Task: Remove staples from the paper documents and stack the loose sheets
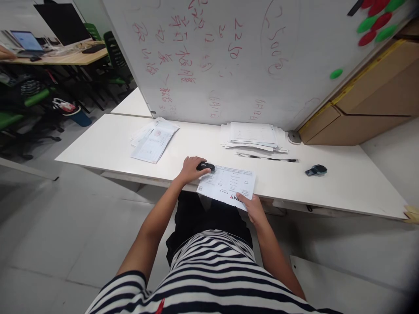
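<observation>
My left hand (193,169) is closed around a small black stapler (205,166), which sits at the far left corner of a printed sheet of paper (229,181). Whether its jaws are around that corner I cannot tell. My right hand (253,207) grips the near right edge of the sheet, thumb on top and fingers hidden underneath. The sheet overhangs the front edge of the white table (281,179). To the left lies a fanned pile of printed papers (155,139); a thicker stack of papers (252,135) lies farther back to the right.
A whiteboard (242,65) with red writing stands along the table's back. A thin black-and-clear strip (266,157), a dark small object (316,170) and a grey rounded object (294,137) lie at right, beside cardboard boxes (366,104). A blue bin (80,117) stands on the floor.
</observation>
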`<state>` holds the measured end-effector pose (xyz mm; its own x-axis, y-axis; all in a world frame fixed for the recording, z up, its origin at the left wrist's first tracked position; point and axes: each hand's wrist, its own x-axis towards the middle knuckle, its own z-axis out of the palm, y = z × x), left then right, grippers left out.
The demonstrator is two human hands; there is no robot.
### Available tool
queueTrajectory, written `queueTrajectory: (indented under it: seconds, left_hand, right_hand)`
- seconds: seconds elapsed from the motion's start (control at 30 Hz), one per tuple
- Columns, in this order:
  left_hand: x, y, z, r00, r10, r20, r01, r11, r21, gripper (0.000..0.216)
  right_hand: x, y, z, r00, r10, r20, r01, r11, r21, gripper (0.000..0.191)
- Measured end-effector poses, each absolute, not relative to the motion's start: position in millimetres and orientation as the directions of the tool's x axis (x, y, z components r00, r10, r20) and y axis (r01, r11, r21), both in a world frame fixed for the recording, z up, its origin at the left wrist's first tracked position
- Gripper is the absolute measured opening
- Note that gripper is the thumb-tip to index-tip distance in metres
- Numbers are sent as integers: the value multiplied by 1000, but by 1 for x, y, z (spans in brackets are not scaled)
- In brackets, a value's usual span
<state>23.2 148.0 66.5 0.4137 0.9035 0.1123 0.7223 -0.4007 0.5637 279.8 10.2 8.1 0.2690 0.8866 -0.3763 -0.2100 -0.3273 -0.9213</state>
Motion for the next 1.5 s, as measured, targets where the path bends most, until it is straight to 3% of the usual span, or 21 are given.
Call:
queueTrajectory:
  seconds: [0.1,0.23,0.7,1.03,1.17,1.23,1.3,1.37,1.5]
  left_hand:
    - [27,155,80,376,925,54,716,-327,616,45]
    - [50,174,92,292,953,82,739,-279,613,52]
    - [104,189,52,332,934,130,889,-356,288,55]
    - [104,186,55,301,941,157,864,-339,373,49]
    - [98,190,66,228,968,110,751,-246,613,52]
    - [91,189,78,197,970,140,581,-231,780,51]
    - [80,184,91,171,960,224,424,-276,863,50]
    - [63,176,100,204,934,291,416,-352,838,45]
    - [27,164,91,437,874,214,660,-473,584,52]
  right_hand:
    - [278,7,6,265,887,-377,-199,-333,-922,48]
    - [276,3,7,278,874,-398,-218,-346,-912,48]
    - [276,1,-3,272,854,-444,-250,-382,-889,47]
    - [277,2,-7,274,856,-439,-226,-387,-894,46]
    - [276,1,-6,281,855,-435,-225,-382,-896,47]
    - [275,0,-5,282,853,-439,-228,-385,-894,47]
    - [274,-1,-4,281,852,-443,-235,-386,-892,48]
    - [274,-2,-4,276,856,-437,-246,-376,-893,48]
    - [274,-1,-5,281,857,-431,-249,-369,-895,47]
